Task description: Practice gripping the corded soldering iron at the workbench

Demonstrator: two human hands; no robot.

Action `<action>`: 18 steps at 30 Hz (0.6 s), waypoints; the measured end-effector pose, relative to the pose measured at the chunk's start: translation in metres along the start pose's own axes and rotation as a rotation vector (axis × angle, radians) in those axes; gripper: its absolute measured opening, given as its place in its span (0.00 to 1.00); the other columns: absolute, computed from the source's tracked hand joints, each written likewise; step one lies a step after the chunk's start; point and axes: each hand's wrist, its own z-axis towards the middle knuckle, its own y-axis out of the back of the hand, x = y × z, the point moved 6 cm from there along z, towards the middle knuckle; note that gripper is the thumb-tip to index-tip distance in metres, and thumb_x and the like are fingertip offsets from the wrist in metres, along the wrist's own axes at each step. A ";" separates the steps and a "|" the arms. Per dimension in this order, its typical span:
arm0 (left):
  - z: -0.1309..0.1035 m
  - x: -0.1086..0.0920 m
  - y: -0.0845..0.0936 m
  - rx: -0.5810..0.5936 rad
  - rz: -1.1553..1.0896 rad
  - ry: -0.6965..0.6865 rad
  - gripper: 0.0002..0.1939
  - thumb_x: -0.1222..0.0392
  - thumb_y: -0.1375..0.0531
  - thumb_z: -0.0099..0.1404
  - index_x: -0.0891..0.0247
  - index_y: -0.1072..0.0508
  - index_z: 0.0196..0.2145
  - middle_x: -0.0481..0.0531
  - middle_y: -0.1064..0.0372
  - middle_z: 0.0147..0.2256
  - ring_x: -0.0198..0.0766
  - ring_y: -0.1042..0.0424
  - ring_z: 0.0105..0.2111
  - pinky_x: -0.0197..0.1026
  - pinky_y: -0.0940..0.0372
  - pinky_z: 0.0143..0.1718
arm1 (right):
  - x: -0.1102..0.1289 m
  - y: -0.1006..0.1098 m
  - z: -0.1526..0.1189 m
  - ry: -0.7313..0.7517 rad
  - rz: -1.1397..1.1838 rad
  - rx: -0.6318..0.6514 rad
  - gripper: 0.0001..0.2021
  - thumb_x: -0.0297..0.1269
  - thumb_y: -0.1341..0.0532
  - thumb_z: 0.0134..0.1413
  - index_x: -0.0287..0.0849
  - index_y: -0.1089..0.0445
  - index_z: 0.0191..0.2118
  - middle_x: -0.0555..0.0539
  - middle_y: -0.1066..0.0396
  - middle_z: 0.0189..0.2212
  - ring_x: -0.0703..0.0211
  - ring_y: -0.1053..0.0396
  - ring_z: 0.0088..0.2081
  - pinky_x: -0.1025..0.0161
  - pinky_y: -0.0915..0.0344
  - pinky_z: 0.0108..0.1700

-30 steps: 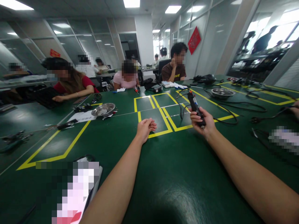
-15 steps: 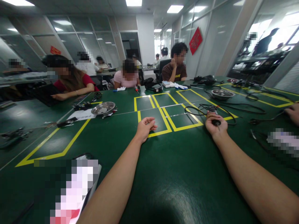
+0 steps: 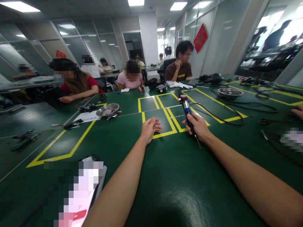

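Observation:
An electric screwdriver [image 3: 186, 108] with a black grip, a blue ring and a silver body is held in my right hand [image 3: 199, 126]. It is tilted: its thin bit points down toward me and its corded end points away. My right fingers wrap around the grip. My left hand [image 3: 151, 127] rests over the taped square at the centre, with its fingers loosely bent and apart and nothing visible in them. A black cord [image 3: 220, 121] loops to the right behind my right hand.
Yellow tape outlines [image 3: 163, 134] mark the green table [image 3: 170, 176]. A metal bowl [image 3: 108, 109] is at left, another metal bowl [image 3: 230, 92] at right. A phone-like device [image 3: 87, 189] with a blurred screen lies near my left forearm. People sit across the table; another person's hand [image 3: 297, 112] shows at right.
My right hand has moved left with the electric screwdriver, which now shows lengthwise, its cord trailing. My left hand stays in nearly the same place. The view has shifted slightly.

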 end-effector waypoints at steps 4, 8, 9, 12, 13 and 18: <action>0.002 0.002 0.002 -0.034 -0.039 0.011 0.24 0.41 0.42 0.67 0.69 0.30 0.40 0.60 0.26 0.34 0.40 0.24 0.25 0.39 0.29 0.25 | -0.007 -0.042 -0.020 -0.109 -0.152 0.252 0.47 0.51 0.34 0.55 0.50 0.62 0.71 0.52 0.26 0.29 0.66 0.37 0.17 0.69 0.40 0.13; 0.002 0.002 0.001 0.005 -0.099 0.027 0.25 0.41 0.40 0.65 0.70 0.30 0.41 0.61 0.25 0.34 0.42 0.23 0.27 0.43 0.27 0.30 | -0.010 -0.055 -0.029 -0.155 -0.374 0.435 0.33 0.52 0.34 0.55 0.43 0.40 0.61 0.50 0.28 0.27 0.67 0.37 0.18 0.70 0.40 0.14; 0.001 0.002 0.001 0.015 -0.114 0.024 0.23 0.44 0.38 0.65 0.71 0.29 0.41 0.60 0.25 0.34 0.42 0.23 0.28 0.44 0.27 0.32 | -0.010 -0.055 -0.029 -0.157 -0.401 0.464 0.26 0.53 0.35 0.55 0.40 0.33 0.53 0.50 0.29 0.26 0.68 0.37 0.18 0.71 0.41 0.14; 0.000 0.000 0.001 0.047 -0.165 0.029 0.18 0.50 0.36 0.64 0.72 0.28 0.38 0.60 0.25 0.33 0.43 0.22 0.30 0.46 0.26 0.37 | -0.011 -0.054 -0.028 -0.178 -0.404 0.505 0.21 0.56 0.37 0.57 0.39 0.32 0.37 0.52 0.33 0.22 0.69 0.38 0.17 0.71 0.40 0.16; -0.001 0.000 0.001 0.060 -0.182 0.033 0.17 0.51 0.36 0.64 0.72 0.28 0.38 0.61 0.24 0.33 0.43 0.22 0.31 0.47 0.27 0.39 | -0.012 -0.053 -0.027 -0.190 -0.393 0.505 0.21 0.56 0.37 0.57 0.39 0.33 0.36 0.53 0.34 0.21 0.69 0.38 0.17 0.71 0.40 0.16; -0.003 -0.001 -0.001 0.083 -0.194 0.045 0.10 0.60 0.36 0.64 0.72 0.27 0.38 0.62 0.23 0.34 0.45 0.21 0.35 0.50 0.28 0.46 | -0.017 -0.051 -0.024 -0.233 -0.322 0.495 0.21 0.56 0.37 0.56 0.40 0.34 0.36 0.52 0.32 0.23 0.68 0.37 0.17 0.71 0.40 0.16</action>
